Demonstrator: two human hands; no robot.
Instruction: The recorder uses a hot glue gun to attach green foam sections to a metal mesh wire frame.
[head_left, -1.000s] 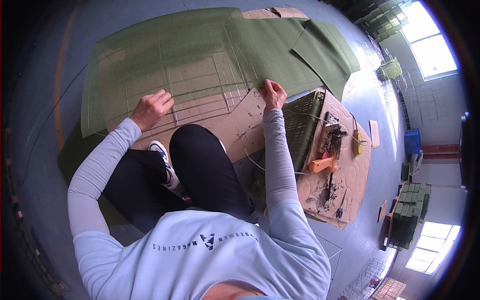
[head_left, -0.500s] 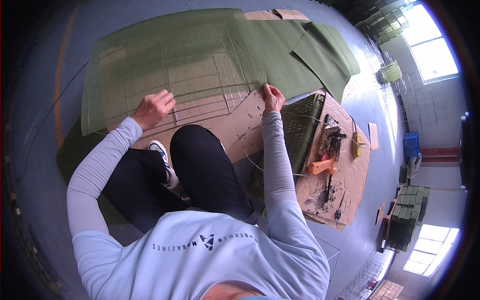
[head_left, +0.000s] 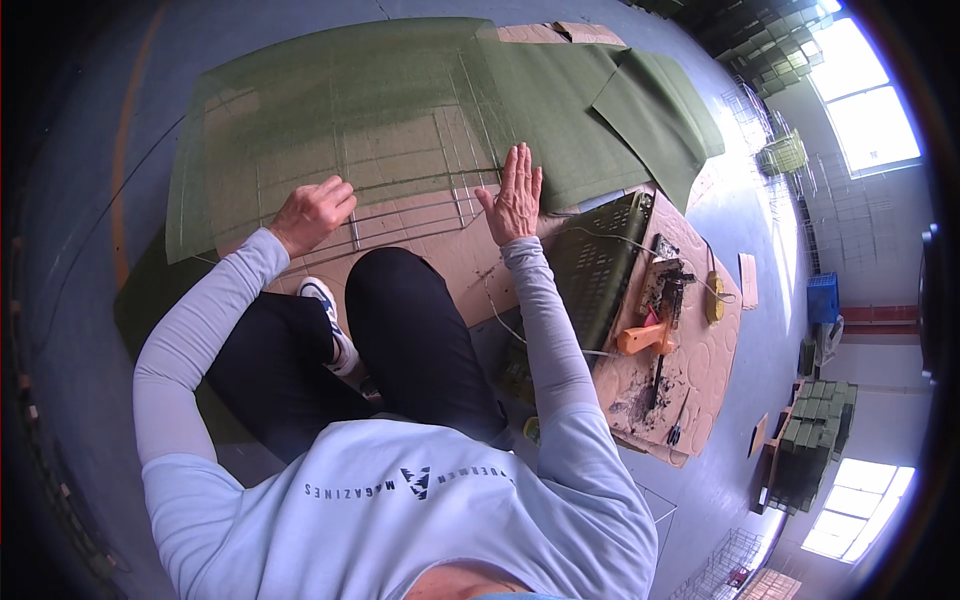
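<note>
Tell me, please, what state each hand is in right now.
Left hand: closed, at the edge of the green sheet; grip unclear.
Right hand: open, fingers extended, holding nothing.

Left grip [head_left: 314, 213] curled, right grip [head_left: 515, 203] flat, green sheet [head_left: 560, 105]

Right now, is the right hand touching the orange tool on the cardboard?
Apart: the head view shows the right hand at the edge of the green sheet and the orange tool further right, the green perforated crate visible between them.
</note>
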